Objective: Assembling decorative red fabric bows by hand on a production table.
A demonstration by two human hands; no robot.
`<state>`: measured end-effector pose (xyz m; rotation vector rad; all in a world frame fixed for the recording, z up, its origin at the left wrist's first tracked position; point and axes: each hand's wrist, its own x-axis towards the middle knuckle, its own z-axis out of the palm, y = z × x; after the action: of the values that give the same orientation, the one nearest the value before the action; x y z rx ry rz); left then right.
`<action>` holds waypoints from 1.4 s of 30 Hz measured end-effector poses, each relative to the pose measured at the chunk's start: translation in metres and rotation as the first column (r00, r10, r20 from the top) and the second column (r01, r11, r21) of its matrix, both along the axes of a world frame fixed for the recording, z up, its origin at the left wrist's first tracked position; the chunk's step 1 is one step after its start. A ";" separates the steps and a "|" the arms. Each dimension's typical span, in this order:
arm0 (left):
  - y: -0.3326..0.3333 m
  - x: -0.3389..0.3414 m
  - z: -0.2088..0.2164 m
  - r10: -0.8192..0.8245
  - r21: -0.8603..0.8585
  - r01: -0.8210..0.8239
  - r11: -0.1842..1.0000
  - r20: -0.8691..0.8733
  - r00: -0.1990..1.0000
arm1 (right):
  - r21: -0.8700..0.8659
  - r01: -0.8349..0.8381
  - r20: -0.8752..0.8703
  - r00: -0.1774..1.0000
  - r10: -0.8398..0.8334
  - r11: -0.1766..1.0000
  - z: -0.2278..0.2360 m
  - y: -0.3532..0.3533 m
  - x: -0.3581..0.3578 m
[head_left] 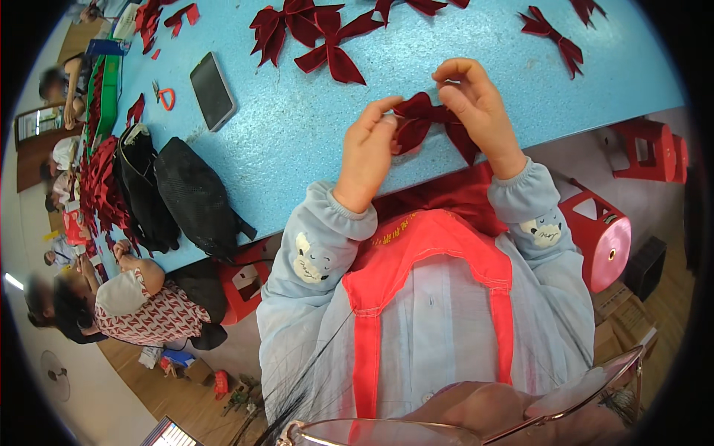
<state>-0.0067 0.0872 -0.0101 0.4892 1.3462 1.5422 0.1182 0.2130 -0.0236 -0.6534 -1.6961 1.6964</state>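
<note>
A dark red velvet ribbon bow (413, 132) is held between my two hands, just above the near edge of the blue table (290, 152). My left hand (368, 149) pinches its left side between thumb and fingers. On the other side my right hand (480, 111) is curled against the bow, the thumb lying over it and the index finger bent above. Part of the bow's right side is hidden behind the right hand. Beyond my hands lie several finished-looking bows (335, 50) of the same velvet, and another bow (554, 41) sits at the far right.
Left of my hands are a smartphone (213, 91), small orange-handled scissors (165, 97) and black pouches (197, 186). Red ribbon pieces (108, 178) are heaped near a green tray (109, 93). Other people sit along the left. Red stools (595, 230) stand at the right.
</note>
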 end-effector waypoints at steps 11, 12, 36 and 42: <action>0.001 -0.015 0.002 -0.147 -0.184 0.065 0.981 -0.482 0.864 | 0.642 -0.059 0.185 0.980 -0.080 0.764 0.016 -0.010 0.029; -0.002 -0.013 0.003 -0.156 -0.188 0.075 0.979 -0.467 0.870 | 0.640 -0.056 0.185 0.979 -0.083 0.766 0.014 -0.010 0.030; 0.068 -0.078 0.043 -0.963 -0.605 0.758 0.245 -0.244 0.117 | 0.788 -0.197 0.316 0.943 -0.109 0.583 0.004 -0.009 0.032; 0.057 -0.076 0.019 -0.706 -0.481 0.612 0.627 -0.683 0.187 | 0.777 -0.238 0.336 0.940 -0.063 0.583 0.006 -0.005 0.031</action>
<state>-0.0826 0.1443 0.0088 1.6911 1.5318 0.3889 0.1491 0.2076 -0.0176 -0.3970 -2.5089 0.6689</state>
